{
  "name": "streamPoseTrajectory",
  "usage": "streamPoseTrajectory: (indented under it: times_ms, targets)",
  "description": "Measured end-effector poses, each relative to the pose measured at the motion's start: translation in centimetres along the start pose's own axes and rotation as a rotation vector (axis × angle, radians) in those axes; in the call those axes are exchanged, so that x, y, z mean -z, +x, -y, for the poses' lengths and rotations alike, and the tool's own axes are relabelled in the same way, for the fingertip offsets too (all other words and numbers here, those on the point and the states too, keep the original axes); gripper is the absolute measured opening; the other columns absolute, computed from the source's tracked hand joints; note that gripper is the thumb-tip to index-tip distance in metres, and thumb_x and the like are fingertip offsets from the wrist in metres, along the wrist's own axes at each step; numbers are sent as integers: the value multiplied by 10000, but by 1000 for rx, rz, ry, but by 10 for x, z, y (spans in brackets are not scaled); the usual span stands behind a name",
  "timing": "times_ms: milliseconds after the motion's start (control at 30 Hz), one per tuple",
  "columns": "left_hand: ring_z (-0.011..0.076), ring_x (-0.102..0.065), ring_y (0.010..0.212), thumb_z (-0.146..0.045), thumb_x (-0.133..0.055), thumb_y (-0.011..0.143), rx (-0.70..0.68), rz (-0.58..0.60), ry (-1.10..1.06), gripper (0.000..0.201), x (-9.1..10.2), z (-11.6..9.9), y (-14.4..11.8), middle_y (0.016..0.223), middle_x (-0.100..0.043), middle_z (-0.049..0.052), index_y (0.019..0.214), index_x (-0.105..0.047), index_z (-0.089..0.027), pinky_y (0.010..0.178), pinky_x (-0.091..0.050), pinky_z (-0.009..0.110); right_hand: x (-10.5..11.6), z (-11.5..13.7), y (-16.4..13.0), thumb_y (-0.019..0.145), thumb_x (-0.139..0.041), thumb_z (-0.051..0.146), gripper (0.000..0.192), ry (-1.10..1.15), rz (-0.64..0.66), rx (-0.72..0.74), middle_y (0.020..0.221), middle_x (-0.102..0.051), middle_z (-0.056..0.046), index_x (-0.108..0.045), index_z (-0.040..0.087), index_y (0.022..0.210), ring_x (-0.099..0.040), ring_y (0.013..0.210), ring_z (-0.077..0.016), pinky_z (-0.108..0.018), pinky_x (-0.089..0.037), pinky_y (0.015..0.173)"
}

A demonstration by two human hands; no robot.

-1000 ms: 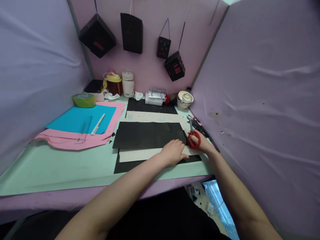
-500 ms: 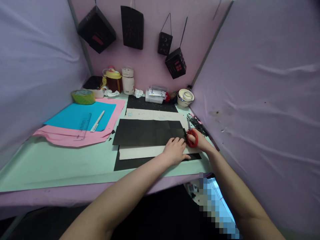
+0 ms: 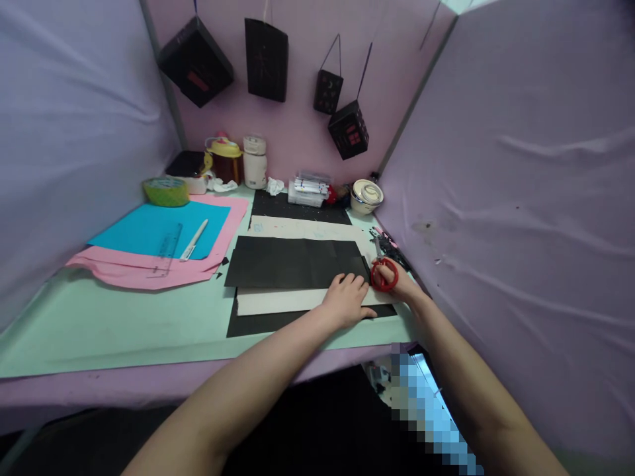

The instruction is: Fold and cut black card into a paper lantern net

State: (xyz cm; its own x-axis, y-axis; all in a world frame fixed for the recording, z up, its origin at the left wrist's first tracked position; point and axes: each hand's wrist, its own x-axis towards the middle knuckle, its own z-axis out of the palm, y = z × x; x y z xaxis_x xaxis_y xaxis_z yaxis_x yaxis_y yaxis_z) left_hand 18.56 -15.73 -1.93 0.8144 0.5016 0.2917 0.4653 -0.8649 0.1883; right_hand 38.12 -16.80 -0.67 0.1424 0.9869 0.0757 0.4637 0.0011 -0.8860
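Note:
My left hand (image 3: 347, 301) lies flat with its fingers spread, pressing the lower right part of a creased sheet of black paper (image 3: 292, 261). Red-handled scissors (image 3: 385, 260) are in my right hand (image 3: 403, 284), just off the sheet's right end. Their blades point away from me, toward a pile of black scraps. Under the black sheet lies a pale board (image 3: 278, 302), and below that more black paper (image 3: 258, 325) shows.
A blue sheet (image 3: 133, 228) on pink paper (image 3: 149, 279) lies left, carrying a clear ruler (image 3: 167, 248) and white pen (image 3: 194, 240). Tape (image 3: 166, 193), a white bottle (image 3: 254, 165), a marker case (image 3: 306, 195) and lidded bowl (image 3: 367, 197) stand behind. Black lanterns (image 3: 197, 63) hang above.
The scissors have shifted slightly right, away from the black sheet's end, with my right hand. My left hand stays on the paper. The camera view has tilted up slightly.

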Motion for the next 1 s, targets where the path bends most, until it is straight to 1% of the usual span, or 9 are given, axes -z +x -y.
streamPoseTrajectory:
  times_ms: [133,267,367,500,633,733,867,933,1000]
  targets:
    - [282,-434,1149,-662,-437,852,8,12,-9,647,1,-1,0,1177,-555,104,1270,-511,-174,1012,-292,448,-1,-6,-2,799,-459,464,276,34,-38,15,623,-487,37,-484,207,897,-437,555,-132,-266,-377,558]
    - [283,-431,1157,-663,-422,857,19,40,-8,633,5,-3,1,1205,-543,104,1285,-503,-203,1002,-297,450,1,-5,-2,784,-482,419,264,-17,-56,26,666,-512,29,-508,198,927,-450,588,-136,-265,-380,577]
    - [283,-444,1127,-666,-458,839,22,37,1,617,6,-5,3,1169,-555,102,1240,-537,-204,975,-318,455,3,0,0,770,-492,365,235,-93,-48,26,664,-502,32,-523,187,919,-447,605,-138,-267,-379,594]
    - [288,-452,1091,-658,-542,796,24,38,23,610,7,-7,6,1130,-562,98,1179,-576,-185,942,-341,466,2,11,2,741,-505,317,215,-205,-25,18,693,-537,22,-529,182,907,-472,640,-150,-272,-382,621]
    - [286,-454,1080,-670,-553,780,21,58,44,611,6,-8,8,1143,-559,97,1151,-598,-186,933,-345,453,-6,21,3,705,-505,268,190,-291,-24,9,642,-534,31,-508,188,877,-474,613,-153,-270,-370,605]
    - [284,-452,1092,-680,-533,786,27,54,54,603,5,-8,6,1166,-553,98,1132,-612,-193,946,-337,443,-14,27,3,673,-524,252,172,-326,-53,12,661,-550,23,-498,193,832,-476,615,-149,-266,-360,600]
    - [268,-458,1109,-681,-463,827,27,17,60,598,4,-7,1,1160,-555,93,1146,-607,-196,985,-317,423,-17,29,3,655,-537,260,162,-311,-76,20,643,-547,20,-506,192,799,-468,595,-142,-262,-358,587]
    - [258,-462,1110,-670,-449,840,31,-15,47,602,3,-6,-2,1145,-559,89,1193,-579,-201,1000,-307,414,-14,25,2,683,-514,284,159,-273,-74,23,611,-530,26,-514,186,809,-470,580,-141,-260,-367,578]
    - [257,-463,1112,-661,-439,850,35,-39,34,607,2,-5,-3,1140,-560,89,1234,-553,-205,999,-309,413,-8,19,0,731,-471,331,200,-222,-87,28,610,-519,28,-514,179,852,-475,577,-141,-259,-380,576]
